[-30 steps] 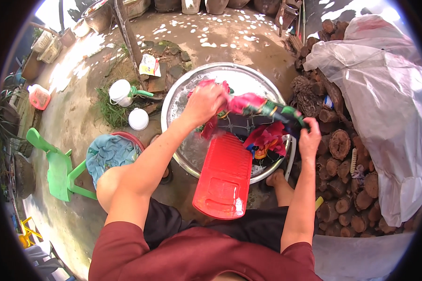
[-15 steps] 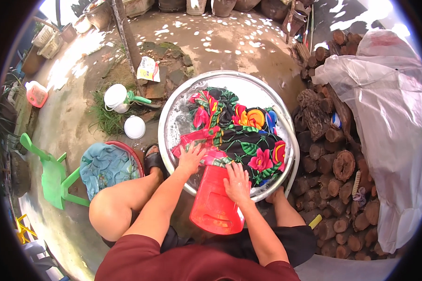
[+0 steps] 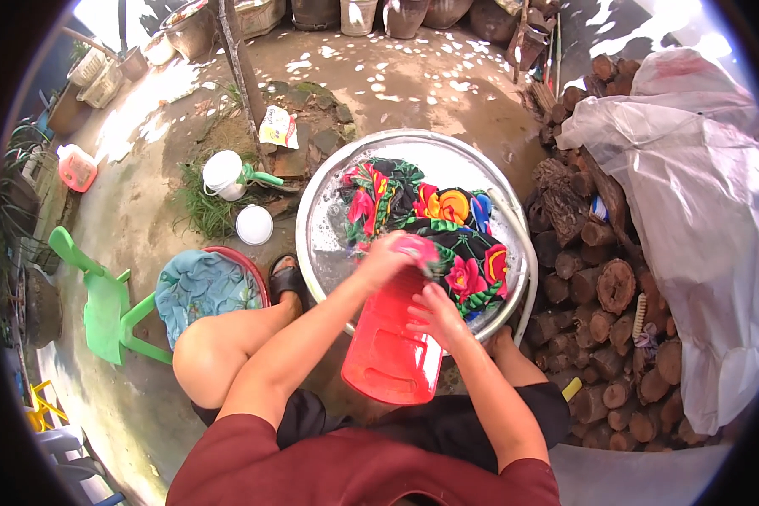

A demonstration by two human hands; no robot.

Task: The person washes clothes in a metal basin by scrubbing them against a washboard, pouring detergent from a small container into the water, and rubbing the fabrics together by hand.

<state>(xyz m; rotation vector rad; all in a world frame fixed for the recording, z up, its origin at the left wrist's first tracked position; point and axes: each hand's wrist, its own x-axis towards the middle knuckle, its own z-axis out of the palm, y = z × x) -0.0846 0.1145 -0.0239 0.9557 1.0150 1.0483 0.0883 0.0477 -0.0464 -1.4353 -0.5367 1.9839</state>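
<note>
A large round metal basin (image 3: pixel 309 253) holds soapy water and black floral cloth (image 3: pixel 447 240) with red, yellow and green flowers. My left hand (image 3: pixel 385 260) grips a bunched pink part of this cloth, lifted over the near side of the basin. Against the near rim leans a red plastic board (image 3: pixel 390 354) with a slot at its lower end. Over the board's right edge, my right hand (image 3: pixel 440 316) has its fingers spread and holds nothing. Whether it touches the board I cannot tell. A pale hose (image 3: pixel 527 278) lies along the basin's right side.
To the left, a red tub (image 3: pixel 253 271) of blue cloth (image 3: pixel 202 291) stands by a green plastic chair (image 3: pixel 101 308). A white bucket (image 3: pixel 223 175) and a white lid (image 3: pixel 254 224) lie beyond. Stacked firewood (image 3: pixel 603 329), partly under plastic sheeting (image 3: pixel 683 185), borders the right.
My left hand has closed on the pink part of the cloth and raised it rightward, above the red board's top. My right hand has shifted slightly, fingers still spread.
</note>
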